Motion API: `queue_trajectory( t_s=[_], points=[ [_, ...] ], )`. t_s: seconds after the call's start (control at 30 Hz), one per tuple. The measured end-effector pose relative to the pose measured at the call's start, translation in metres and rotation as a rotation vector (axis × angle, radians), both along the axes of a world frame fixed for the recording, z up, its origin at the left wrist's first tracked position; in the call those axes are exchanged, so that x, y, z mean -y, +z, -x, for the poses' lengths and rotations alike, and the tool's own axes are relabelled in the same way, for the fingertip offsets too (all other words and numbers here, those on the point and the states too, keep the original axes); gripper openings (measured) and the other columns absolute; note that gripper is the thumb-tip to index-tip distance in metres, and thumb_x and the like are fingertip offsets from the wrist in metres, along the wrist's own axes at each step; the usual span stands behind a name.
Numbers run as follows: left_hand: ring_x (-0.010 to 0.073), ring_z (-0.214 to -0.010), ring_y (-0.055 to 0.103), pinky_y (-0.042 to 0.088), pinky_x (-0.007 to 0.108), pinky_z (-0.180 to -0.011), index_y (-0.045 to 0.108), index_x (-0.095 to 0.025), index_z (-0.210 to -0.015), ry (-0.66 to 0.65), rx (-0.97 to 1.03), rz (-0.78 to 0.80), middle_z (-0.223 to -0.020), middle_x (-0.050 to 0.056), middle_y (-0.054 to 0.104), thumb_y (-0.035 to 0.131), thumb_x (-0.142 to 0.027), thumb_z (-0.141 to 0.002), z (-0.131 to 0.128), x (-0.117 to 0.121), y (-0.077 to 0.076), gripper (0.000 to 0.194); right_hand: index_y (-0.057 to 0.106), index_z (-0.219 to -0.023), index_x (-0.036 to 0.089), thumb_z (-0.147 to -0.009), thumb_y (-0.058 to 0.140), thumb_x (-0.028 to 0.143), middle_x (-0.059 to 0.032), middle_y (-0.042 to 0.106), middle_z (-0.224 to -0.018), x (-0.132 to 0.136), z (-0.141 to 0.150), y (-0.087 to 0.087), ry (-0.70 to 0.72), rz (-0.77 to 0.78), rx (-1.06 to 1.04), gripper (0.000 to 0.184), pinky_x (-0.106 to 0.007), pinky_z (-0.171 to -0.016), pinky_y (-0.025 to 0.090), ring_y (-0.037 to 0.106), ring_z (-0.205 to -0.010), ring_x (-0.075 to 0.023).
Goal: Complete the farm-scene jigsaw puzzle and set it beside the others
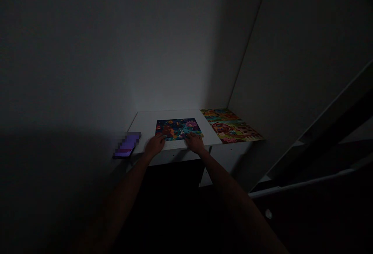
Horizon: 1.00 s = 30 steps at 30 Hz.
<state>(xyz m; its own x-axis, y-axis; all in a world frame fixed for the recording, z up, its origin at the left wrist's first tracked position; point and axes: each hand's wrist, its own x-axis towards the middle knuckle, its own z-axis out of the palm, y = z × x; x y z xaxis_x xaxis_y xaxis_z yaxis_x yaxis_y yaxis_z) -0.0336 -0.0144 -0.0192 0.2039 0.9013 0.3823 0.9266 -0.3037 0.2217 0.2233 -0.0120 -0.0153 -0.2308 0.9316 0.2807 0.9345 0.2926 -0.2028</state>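
A dark blue jigsaw puzzle (pixel 177 128) with bright pictures lies flat on a small white table (pixel 145 120) against the wall. My left hand (pixel 155 145) rests at the puzzle's near left corner, fingers spread flat on the table. At the near right edge my right hand (pixel 194 142) lies with its fingers stretched onto the puzzle. Neither hand grips anything. The room is very dim.
A second puzzle (pixel 231 126) in red, yellow and green covers the table's right end. A purple-lit phone or tablet (pixel 126 145) sits at the table's left front corner. White walls close in behind and to the right; a slanted white rail (pixel 320 129) runs at right.
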Motion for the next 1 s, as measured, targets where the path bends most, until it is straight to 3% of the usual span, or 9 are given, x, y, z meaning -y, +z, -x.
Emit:
queue_trajectory(
  t_s=[0.17,0.37,0.53,0.8,1.0],
  points=[
    [0.0226,-0.125,0.06,0.045,0.036,-0.11,0.07,-0.02,-0.122,-0.008,0.02,-0.016,-0.134,0.008,0.065,0.048,-0.021,-0.093,0.003,0.013,0.001,0.037,0.052,-0.14,0.024,-0.101,0.04,0.037,-0.0095,0.053,-0.147,0.01,-0.003,0.001,0.023,0.002,0.004,0.043,-0.043,-0.111,0.034,0.046,-0.135,-0.027],
    [0.0223,-0.127,0.058,0.046,0.038,-0.109,0.072,-0.022,-0.118,0.008,0.072,-0.027,-0.129,0.006,0.068,0.047,-0.022,-0.092,0.002,0.011,-0.002,0.036,0.053,-0.141,0.026,-0.1,0.042,0.04,-0.0082,0.051,-0.149,0.007,-0.008,0.008,0.019,0.065,0.035,0.044,-0.046,-0.11,0.034,0.048,-0.134,-0.0279],
    [0.0256,-0.116,0.063,0.048,0.043,-0.106,0.074,-0.02,-0.11,0.022,0.105,-0.037,-0.12,0.009,0.071,0.049,-0.027,-0.091,0.002,0.011,-0.005,0.031,0.057,-0.139,0.029,-0.098,0.046,0.044,-0.0079,0.055,-0.145,0.001,-0.021,0.013,0.098,0.091,0.087,0.045,-0.048,-0.106,0.038,0.053,-0.127,-0.0303],
    [0.0281,-0.122,0.057,0.044,0.046,-0.108,0.068,-0.02,-0.12,0.062,0.159,-0.087,-0.131,0.01,0.064,0.053,-0.033,-0.091,-0.001,0.007,-0.008,0.035,0.065,-0.13,0.028,-0.097,0.051,0.049,-0.0085,0.062,-0.134,-0.009,-0.036,-0.001,0.186,-0.015,-0.048,0.042,-0.045,-0.098,0.041,0.053,-0.121,-0.0301],
    [0.0258,-0.115,0.061,0.047,0.045,-0.103,0.068,-0.021,-0.115,0.08,0.162,-0.233,-0.122,0.01,0.068,0.052,-0.032,-0.092,-0.006,0.013,-0.004,0.03,0.062,-0.132,0.024,-0.095,0.052,0.051,-0.0114,0.062,-0.132,-0.005,-0.035,-0.001,0.215,-0.046,-0.065,0.046,-0.048,-0.101,0.039,0.052,-0.121,-0.0308]
  ],
)
